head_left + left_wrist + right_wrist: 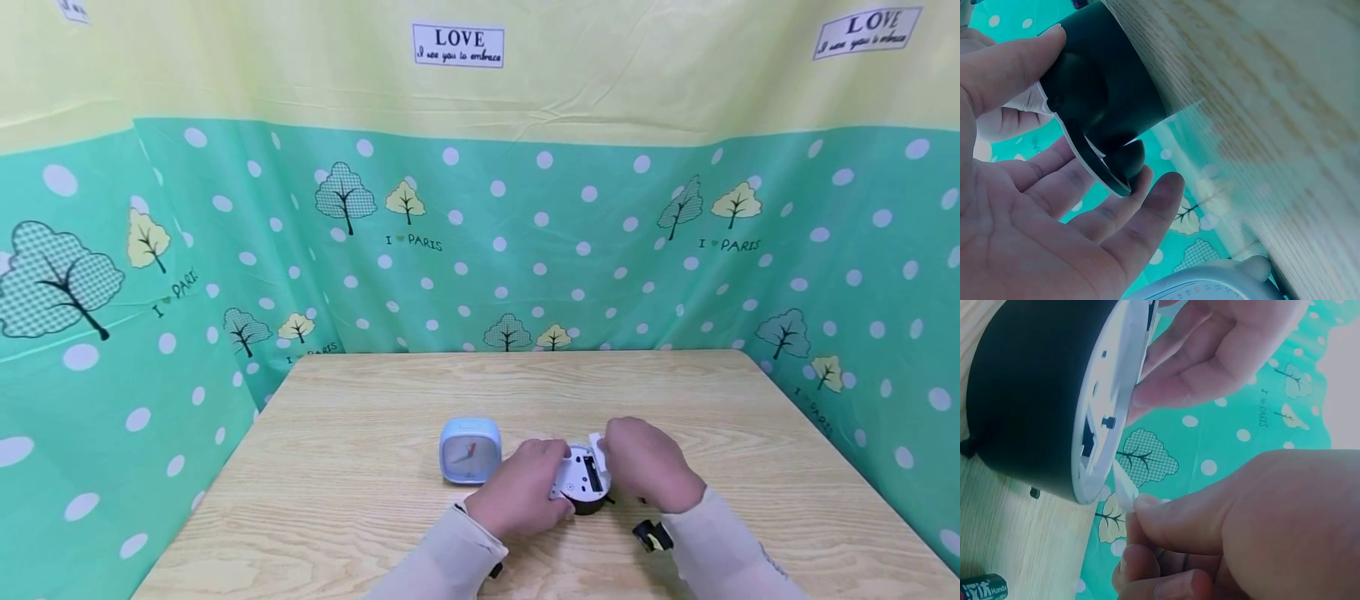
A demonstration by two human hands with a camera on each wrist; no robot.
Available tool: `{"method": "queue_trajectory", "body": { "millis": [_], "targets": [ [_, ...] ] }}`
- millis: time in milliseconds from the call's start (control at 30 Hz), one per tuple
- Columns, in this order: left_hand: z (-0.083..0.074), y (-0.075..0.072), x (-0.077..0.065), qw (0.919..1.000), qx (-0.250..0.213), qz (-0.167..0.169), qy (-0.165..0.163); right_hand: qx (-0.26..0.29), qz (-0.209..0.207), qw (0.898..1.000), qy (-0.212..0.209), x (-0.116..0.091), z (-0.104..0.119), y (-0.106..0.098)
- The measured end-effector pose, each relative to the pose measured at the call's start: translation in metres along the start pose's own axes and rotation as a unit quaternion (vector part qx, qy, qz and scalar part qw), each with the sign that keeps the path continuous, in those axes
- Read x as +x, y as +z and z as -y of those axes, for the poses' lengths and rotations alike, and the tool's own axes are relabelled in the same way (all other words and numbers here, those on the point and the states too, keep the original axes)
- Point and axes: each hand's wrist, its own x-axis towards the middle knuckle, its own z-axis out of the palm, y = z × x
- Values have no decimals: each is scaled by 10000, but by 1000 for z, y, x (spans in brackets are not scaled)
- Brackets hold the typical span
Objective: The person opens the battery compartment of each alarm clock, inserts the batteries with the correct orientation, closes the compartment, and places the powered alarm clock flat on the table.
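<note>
black-cased device (pixel 572 477), low and right of centre in frame, and i've got the left grip (pixel 525 489) holding its side, the right grip (pixel 648 463) pinching a white flap (pixel 597 451)!

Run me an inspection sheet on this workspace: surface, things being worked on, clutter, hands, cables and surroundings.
Surface: wooden tabletop, light, with visible grain.
Job's things: black device, white back facing up, dark slot showing; white piece; battery lying on the tabletop, cut off by the picture's edge.
Clutter: light blue clock, standing upright beyond the left hand.
Hands: left grips the device, thumb on its black side; right hand pinches the white piece at the device's edge.
Cables: nothing seen.
Surroundings: dotted green-and-yellow curtain behind the table and along both sides.
</note>
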Motion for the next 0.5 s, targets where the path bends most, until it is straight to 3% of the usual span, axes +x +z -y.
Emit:
{"method": "queue_trajectory", "body": {
  "millis": [500],
  "targets": [
    [0,1,0,9999,-20,67,-102,59,83,9998,195,6,-10,3]
  ]
}}
